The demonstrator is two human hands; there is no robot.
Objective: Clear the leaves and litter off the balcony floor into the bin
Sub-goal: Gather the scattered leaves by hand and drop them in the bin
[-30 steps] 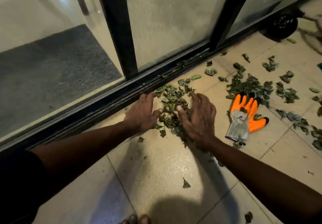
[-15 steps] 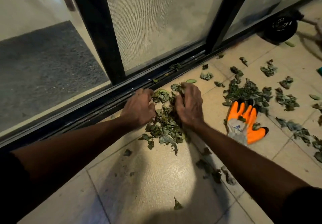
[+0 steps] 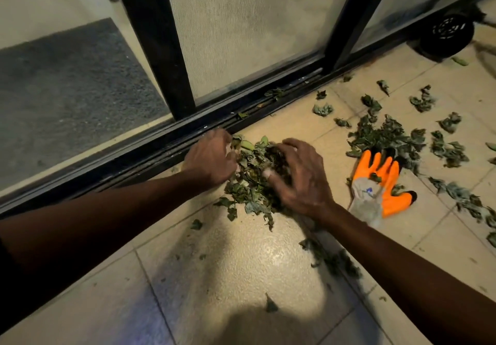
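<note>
Heap of crumpled dark-green leaves [image 3: 252,181] — on beige tiled balcony floor [image 3: 241,264], beside black door track [image 3: 161,151]. Drawn tighter within 1 second; left hand [image 3: 212,158], right hand [image 3: 300,181] cupped round it, fingers [image 3: 291,143] curled. Lifting judged next.

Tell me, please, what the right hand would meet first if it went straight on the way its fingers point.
The right hand meets the heap of crumpled green leaves, which lies under its curled fingers; beyond the heap, probably the left hand.
</note>
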